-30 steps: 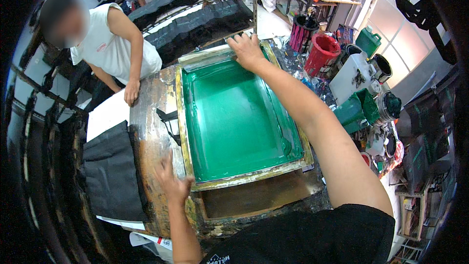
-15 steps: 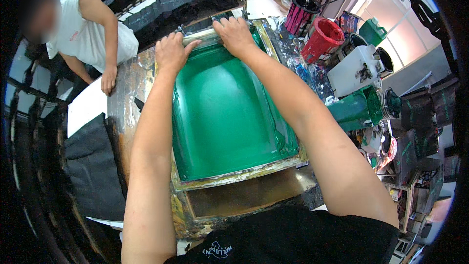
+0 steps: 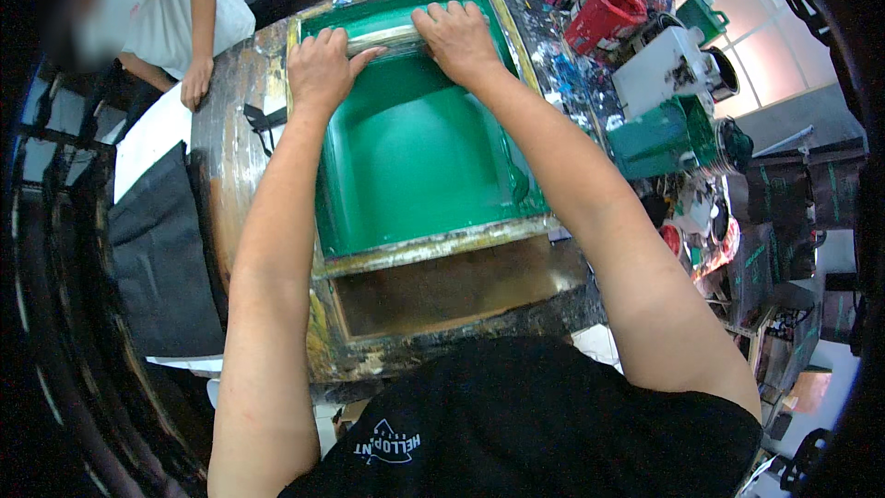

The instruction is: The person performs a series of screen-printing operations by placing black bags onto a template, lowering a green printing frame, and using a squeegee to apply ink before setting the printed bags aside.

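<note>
Here, both hands, left hand (image 3: 320,67) and right hand (image 3: 458,37), fingers curled over the squeegee (image 3: 387,38), its long axis 9-to-3 across the green screen (image 3: 415,157).

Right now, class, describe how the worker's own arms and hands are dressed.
Both forearms are bare to above the elbow. The left hand and right hand wear no gloves, and no rings or watch show. A black T-shirt with a small white printed mark covers the chest.

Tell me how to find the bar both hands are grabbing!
Find the big green screen in its frame on the stained table. At its far end, the left hand and right hand grip a pale bar lying crosswise. It alone is long, narrow and whitish.
</note>
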Demonstrator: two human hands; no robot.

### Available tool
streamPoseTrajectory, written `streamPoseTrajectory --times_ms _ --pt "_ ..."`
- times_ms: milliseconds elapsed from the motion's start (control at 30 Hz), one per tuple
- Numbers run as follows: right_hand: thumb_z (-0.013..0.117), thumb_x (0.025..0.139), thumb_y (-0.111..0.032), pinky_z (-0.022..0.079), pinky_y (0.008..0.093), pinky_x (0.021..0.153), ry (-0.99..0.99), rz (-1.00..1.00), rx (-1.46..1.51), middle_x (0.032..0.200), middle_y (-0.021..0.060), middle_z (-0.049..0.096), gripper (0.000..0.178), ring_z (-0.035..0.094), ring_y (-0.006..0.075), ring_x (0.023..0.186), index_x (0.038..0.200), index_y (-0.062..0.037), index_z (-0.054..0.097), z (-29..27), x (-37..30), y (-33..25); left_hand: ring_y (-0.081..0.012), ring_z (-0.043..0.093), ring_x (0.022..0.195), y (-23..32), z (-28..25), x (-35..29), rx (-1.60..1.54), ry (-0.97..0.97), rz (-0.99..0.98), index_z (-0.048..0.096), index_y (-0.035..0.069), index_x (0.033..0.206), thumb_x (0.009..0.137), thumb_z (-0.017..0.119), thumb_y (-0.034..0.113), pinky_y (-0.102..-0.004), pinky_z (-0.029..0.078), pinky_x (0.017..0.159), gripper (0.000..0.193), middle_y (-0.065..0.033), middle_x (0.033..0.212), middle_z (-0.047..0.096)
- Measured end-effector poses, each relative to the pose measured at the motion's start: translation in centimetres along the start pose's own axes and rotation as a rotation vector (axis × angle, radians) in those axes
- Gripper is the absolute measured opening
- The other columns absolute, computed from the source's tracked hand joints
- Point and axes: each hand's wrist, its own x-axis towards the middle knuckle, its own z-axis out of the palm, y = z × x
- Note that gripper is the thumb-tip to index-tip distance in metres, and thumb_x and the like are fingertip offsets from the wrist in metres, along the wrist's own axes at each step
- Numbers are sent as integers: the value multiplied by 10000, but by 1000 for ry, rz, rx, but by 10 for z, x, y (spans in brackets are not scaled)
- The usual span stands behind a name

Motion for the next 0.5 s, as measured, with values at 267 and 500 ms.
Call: streamPoseTrajectory --times_ms 267,500 --pt "614 862 -155 452 414 770 -105 10 56 943 48 636 235 640 251 916 1097 -161 611 -69 -57 -26 -261 640 733 34 -62 -49 -40 -96 -20 624 94 767 807 661 701 -406 470 681 609 -62 779 641" --pt "644 811 -108 418 397 743 -89 6 145 888 42 608 201 603 243 846 998 -147 582 -128 -111 -54 -303 623 731 65 -130 -104 -128 -122 -48 604 72 749 799 724 624 -427 470 671 568 -94 756 607"
